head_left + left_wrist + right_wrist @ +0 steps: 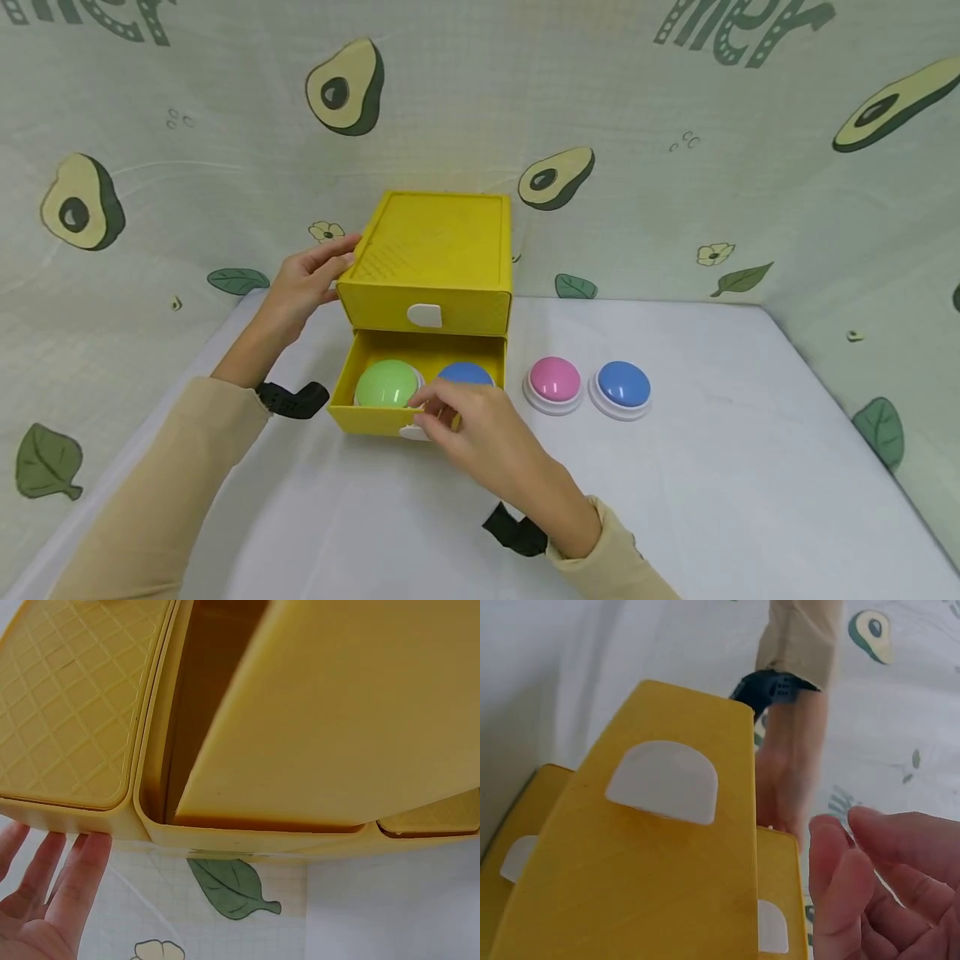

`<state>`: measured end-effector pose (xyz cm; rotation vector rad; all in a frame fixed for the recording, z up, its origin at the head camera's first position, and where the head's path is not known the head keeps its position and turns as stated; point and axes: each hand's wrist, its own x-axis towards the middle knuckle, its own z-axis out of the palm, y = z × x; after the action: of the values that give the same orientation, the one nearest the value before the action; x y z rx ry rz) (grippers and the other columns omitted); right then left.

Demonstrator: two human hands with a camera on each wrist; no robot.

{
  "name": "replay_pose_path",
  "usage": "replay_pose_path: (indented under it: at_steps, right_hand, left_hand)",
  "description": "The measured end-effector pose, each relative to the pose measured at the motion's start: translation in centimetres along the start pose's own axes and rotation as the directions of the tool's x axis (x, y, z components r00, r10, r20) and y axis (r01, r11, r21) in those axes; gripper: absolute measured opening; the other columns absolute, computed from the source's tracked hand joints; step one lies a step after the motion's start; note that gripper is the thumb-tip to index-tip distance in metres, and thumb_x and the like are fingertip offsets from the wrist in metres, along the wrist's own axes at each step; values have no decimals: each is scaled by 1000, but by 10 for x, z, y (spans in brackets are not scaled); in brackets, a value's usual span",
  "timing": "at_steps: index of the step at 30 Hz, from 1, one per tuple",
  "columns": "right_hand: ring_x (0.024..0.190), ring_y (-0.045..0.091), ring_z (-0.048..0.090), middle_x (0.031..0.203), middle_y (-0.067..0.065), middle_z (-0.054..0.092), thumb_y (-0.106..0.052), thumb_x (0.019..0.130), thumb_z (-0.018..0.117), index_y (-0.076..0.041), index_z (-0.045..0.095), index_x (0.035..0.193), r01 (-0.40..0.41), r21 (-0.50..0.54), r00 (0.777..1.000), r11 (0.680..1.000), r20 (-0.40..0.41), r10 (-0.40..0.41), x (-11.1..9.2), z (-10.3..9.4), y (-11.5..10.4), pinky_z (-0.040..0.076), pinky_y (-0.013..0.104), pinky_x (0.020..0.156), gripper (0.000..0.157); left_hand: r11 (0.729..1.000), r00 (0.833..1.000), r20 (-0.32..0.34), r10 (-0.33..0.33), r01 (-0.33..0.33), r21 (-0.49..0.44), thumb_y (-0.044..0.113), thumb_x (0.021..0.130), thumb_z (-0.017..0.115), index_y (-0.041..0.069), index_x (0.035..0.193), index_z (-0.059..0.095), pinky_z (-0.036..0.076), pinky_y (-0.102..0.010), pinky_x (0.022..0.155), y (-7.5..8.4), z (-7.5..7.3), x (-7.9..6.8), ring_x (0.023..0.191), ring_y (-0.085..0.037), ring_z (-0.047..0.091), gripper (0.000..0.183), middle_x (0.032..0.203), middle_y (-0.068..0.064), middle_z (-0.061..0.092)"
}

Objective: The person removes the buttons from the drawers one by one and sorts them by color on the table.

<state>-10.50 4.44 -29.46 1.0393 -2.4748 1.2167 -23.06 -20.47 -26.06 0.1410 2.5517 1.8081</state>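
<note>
A yellow drawer box (442,237) stands on the table with its lower drawer (363,418) pulled out. Inside that drawer lie a green dome button (385,383) and a blue dome button (465,372), the latter partly behind my right hand. My left hand (300,279) rests against the box's left side, its fingers (79,877) fairly straight. Over the drawer's front, near its white handle (413,432), hovers my right hand (487,425). Its fingers are loosely bent with nothing visible between them. In the right wrist view, this hand (885,885) appears apart from the yellow drawer front (652,877).
A pink dome button (555,380) and another blue dome button (622,385), both on white bases, sit on the table right of the box. The upper drawer, with its white handle (424,315), is closed. Behind hangs an avocado-print cloth (450,100).
</note>
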Motion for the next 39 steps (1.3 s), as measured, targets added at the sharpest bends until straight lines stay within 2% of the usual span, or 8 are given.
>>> replay_pose_path:
  at_steps: [5, 9, 12, 15, 23, 27, 32, 39]
  right_hand:
    - [81, 11, 55, 91, -1, 63, -10, 84, 68, -9, 66, 98, -9, 0, 1000, 1000, -26, 9, 15, 1, 0, 49, 17, 68, 14]
    - [100, 15, 51, 108, 0, 60, -13, 85, 67, -9, 65, 107, -77, -34, 997, 996, 28, 78, 27, 4, 4, 48, 26, 86, 22]
    - [112, 15, 47, 118, 0, 57, -15, 85, 67, -11, 62, 115, -137, -84, 983, 987, 109, 146, 33, 7, 9, 44, 30, 97, 30]
    - [117, 15, 45, 123, -1, 54, -19, 85, 68, -13, 59, 120, -173, -125, 966, 977, 173, 193, 39, 11, 14, 42, 30, 101, 36]
    - [119, 14, 45, 129, -2, 51, -24, 83, 70, -16, 54, 128, -241, -166, 930, 956, 242, 277, 53, 21, 22, 41, 29, 102, 48]
    - [119, 16, 45, 132, -1, 50, -26, 82, 71, -17, 50, 132, -234, -197, 903, 952, 318, 288, 61, 22, 24, 40, 30, 103, 55]
    - [123, 17, 43, 137, 0, 47, -22, 82, 72, -18, 46, 137, -178, -242, 865, 954, 425, 269, 71, 22, 25, 38, 29, 105, 61]
    - [125, 17, 42, 140, 1, 46, -14, 82, 70, -17, 46, 137, -99, -257, 823, 961, 522, 224, 80, 23, 29, 37, 29, 106, 60]
  left_hand:
    - [1000, 1000, 5, 12, -12, -4, 44, 94, 48, 24, 143, 39, 41, -44, 104, 0, 1, 0, 127, -20, 45, 53, 150, 0, 33]
    - [1000, 1000, 4, 15, -15, -7, 43, 94, 48, 23, 143, 39, 41, -44, 104, -1, 1, 0, 126, -19, 45, 53, 150, -1, 34]
    - [1000, 1000, 5, 14, -14, -12, 44, 94, 49, 23, 143, 39, 41, -44, 104, -1, 1, 0, 126, -19, 45, 54, 150, 0, 34]
    - [1000, 1000, 1, 9, -9, -13, 44, 94, 49, 24, 143, 39, 41, -44, 104, -1, 1, -1, 125, -19, 46, 54, 150, 0, 33]
    - [1000, 1000, -2, 8, -8, -14, 44, 94, 49, 24, 143, 39, 40, -45, 104, -1, 0, 0, 125, -19, 45, 54, 150, 0, 33]
    - [1000, 1000, -3, 15, -15, -12, 44, 94, 49, 24, 142, 39, 41, -45, 104, -1, 0, 1, 124, -18, 46, 53, 150, 0, 33]
    - [1000, 1000, -10, 11, -11, -12, 43, 94, 48, 23, 142, 39, 41, -44, 104, -1, 1, 0, 122, -17, 48, 53, 150, -1, 35]
    - [1000, 1000, -7, 13, -13, -6, 43, 95, 48, 23, 143, 39, 41, -44, 104, -2, 2, 0, 123, -17, 47, 53, 150, 0, 34]
